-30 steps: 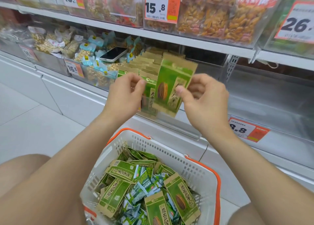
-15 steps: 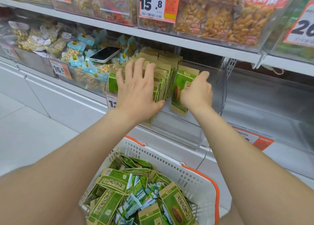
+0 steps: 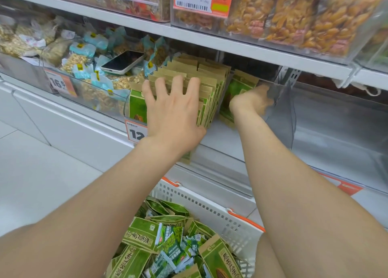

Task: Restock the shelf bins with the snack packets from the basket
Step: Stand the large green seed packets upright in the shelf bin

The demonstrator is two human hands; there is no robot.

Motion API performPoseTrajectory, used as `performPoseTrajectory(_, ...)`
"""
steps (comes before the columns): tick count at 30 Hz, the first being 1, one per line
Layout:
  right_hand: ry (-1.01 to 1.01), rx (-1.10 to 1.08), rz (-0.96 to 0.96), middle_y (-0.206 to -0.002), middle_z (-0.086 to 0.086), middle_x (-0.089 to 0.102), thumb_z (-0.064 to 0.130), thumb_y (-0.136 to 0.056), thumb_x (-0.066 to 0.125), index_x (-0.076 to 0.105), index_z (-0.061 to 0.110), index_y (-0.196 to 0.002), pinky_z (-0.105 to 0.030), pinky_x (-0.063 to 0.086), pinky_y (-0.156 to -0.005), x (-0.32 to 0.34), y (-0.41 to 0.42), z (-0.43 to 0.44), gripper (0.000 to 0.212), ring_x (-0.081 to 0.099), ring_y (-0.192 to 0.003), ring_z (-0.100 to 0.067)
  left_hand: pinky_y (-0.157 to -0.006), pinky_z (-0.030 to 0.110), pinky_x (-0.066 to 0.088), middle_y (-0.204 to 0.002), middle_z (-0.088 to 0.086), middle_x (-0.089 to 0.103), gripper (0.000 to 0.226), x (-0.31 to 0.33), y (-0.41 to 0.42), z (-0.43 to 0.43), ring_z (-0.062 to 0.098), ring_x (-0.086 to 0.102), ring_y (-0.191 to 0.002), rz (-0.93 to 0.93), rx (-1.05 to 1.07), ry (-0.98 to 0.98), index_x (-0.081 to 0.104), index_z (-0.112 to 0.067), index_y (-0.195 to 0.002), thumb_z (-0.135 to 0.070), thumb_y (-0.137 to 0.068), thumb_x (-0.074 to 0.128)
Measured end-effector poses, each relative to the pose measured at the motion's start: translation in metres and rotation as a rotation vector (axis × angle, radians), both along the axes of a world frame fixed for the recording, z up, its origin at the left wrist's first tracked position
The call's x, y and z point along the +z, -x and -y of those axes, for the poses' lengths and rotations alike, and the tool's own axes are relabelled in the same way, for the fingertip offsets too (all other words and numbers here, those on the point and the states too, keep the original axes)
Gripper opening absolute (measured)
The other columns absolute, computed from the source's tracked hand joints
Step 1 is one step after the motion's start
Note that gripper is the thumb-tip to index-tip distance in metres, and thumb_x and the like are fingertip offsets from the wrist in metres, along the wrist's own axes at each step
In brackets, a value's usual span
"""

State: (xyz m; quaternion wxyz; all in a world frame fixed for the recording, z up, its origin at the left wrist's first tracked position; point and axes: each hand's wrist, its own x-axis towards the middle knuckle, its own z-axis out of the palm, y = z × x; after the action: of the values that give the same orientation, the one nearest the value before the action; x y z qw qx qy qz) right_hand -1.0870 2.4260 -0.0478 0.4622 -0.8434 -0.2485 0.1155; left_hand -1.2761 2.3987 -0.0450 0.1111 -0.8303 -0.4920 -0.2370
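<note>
- The left grip (image 3: 174,114) is a flat hand with its fingers spread out; it presses on the front of the row of packets (image 3: 212,82) and grasps nothing
- The row of packets stands up straight in the left part of the clear bin (image 3: 282,118)
- The right grip (image 3: 251,103) is inside the bin, just right of the row
- It looks blurry, but its fingers seem curled round one green packet (image 3: 238,86)
- That green packet stands between the row and the right wall of the bin, tipped a little
- The white basket (image 3: 210,206) with orange trim sits low down, under the front edge of the shelf and between the two arms
- More loose packets (image 3: 140,235) lie in a messy heap in the basket, big green ones and small ones mixed
- A phone (image 3: 122,62) lies face up on bags of nuts in the next bin to the left
- An orange price tag (image 3: 134,131) hangs at the front left corner of the clear bin, partly hidden by the left wrist
</note>
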Motion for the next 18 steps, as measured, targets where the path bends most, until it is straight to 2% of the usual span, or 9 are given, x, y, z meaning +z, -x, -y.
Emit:
performPoseTrajectory(3, -0.166, -0.058, -0.031, -0.158, -0.015, 0.037, 0.005, -0.096, 0.059, 0.022, 0.016, -0.160, -0.033, 0.042, -0.096, -0.003, -0.001, -0.002, 0.074, 0.048, -0.136, -0.034, -0.118, 0.066, 0.021, -0.146, 0.007, 0.048, 0.095, 0.000, -0.001, -0.001, 0.044, 0.039, -0.137, -0.001, -0.004, 0.000, 0.040, -0.025, -0.144, -0.057, -0.065, 0.080)
performPoseTrajectory(5, -0.174, -0.068, -0.029, -0.139, -0.011, 0.056, 0.001, -0.093, 0.063, 0.050, 0.014, -0.142, -0.032, 0.049, -0.097, -0.002, 0.004, -0.004, 0.052, 0.059, -0.125, -0.028, -0.119, 0.066, 0.021, -0.146, 0.007, 0.048, 0.095, 0.001, -0.001, 0.000, 0.044, 0.039, -0.137, 0.000, -0.003, 0.006, 0.040, -0.025, -0.144, -0.057, -0.065, 0.081)
performPoseTrajectory(6, -0.175, -0.047, -0.018, -0.133, -0.008, 0.060, 0.001, -0.092, 0.064, 0.060, 0.013, -0.129, -0.030, 0.051, -0.096, -0.002, 0.007, -0.005, 0.039, 0.062, -0.119, -0.025, -0.118, 0.066, 0.021, -0.146, 0.007, 0.048, 0.095, 0.001, -0.001, 0.000, 0.045, 0.039, -0.137, 0.000, -0.004, 0.007, 0.040, -0.025, -0.144, -0.057, -0.065, 0.081)
performPoseTrajectory(8, -0.158, -0.005, 0.025, -0.135, -0.007, 0.053, 0.002, -0.091, 0.065, 0.064, 0.012, -0.118, -0.027, 0.049, -0.093, -0.001, 0.011, -0.004, 0.029, 0.061, -0.100, -0.019, -0.118, 0.067, 0.021, -0.146, 0.007, 0.049, 0.095, 0.002, -0.001, 0.001, 0.044, 0.040, -0.137, -0.002, -0.006, 0.009, 0.041, -0.025, -0.144, -0.057, -0.064, 0.081)
performPoseTrajectory(10, -0.119, 0.026, 0.096, -0.141, -0.008, 0.041, -0.001, -0.093, 0.063, 0.060, 0.009, -0.116, -0.024, 0.043, -0.086, -0.003, 0.011, -0.004, 0.025, 0.045, -0.075, -0.011, -0.119, 0.067, 0.020, -0.147, 0.007, 0.048, 0.095, 0.002, -0.001, 0.002, 0.044, 0.039, -0.138, -0.006, -0.006, 0.020, 0.040, -0.026, -0.144, -0.058, -0.065, 0.081)
performPoseTrajectory(11, -0.093, 0.039, 0.126, -0.142, -0.009, 0.038, -0.002, -0.093, 0.061, 0.059, 0.007, -0.115, -0.022, 0.041, -0.084, -0.004, 0.012, -0.003, 0.024, 0.038, -0.070, -0.010, -0.119, 0.067, 0.019, -0.148, 0.007, 0.047, 0.095, 0.002, -0.001, 0.002, 0.044, 0.038, -0.139, -0.008, -0.008, 0.026, 0.040, -0.026, -0.145, -0.057, -0.066, 0.081)
performPoseTrajectory(13, -0.042, 0.072, 0.146, -0.143, -0.011, 0.036, -0.001, -0.094, 0.060, 0.056, 0.006, -0.113, -0.023, 0.042, -0.083, -0.002, 0.014, 0.000, 0.020, 0.039, -0.073, -0.014, -0.120, 0.067, 0.017, -0.149, 0.007, 0.046, 0.095, 0.002, 0.000, 0.002, 0.043, 0.037, -0.141, -0.006, -0.018, 0.041, 0.038, -0.025, -0.146, -0.058, -0.067, 0.080)
performPoseTrajectory(15, 0.020, 0.106, 0.130, -0.143, -0.012, 0.036, 0.001, -0.095, 0.058, 0.048, 0.009, -0.109, -0.028, 0.048, -0.088, -0.002, 0.015, 0.003, 0.019, 0.050, -0.087, -0.022, -0.122, 0.068, 0.014, -0.149, 0.007, 0.044, 0.096, 0.002, 0.001, 0.002, 0.043, 0.034, -0.142, 0.009, -0.033, 0.064, 0.038, -0.025, -0.147, -0.059, -0.068, 0.081)
performPoseTrajectory(18, 0.121, 0.182, 0.085, -0.143, -0.014, 0.041, 0.007, -0.097, 0.057, 0.050, 0.004, -0.128, -0.034, 0.049, -0.092, 0.000, 0.019, 0.010, 0.031, 0.057, -0.116, -0.033, -0.123, 0.068, 0.009, -0.151, 0.008, 0.041, 0.099, 0.003, 0.003, 0.004, 0.042, 0.030, -0.145, 0.039, -0.055, 0.094, 0.037, -0.025, -0.148, -0.061, -0.067, 0.082)
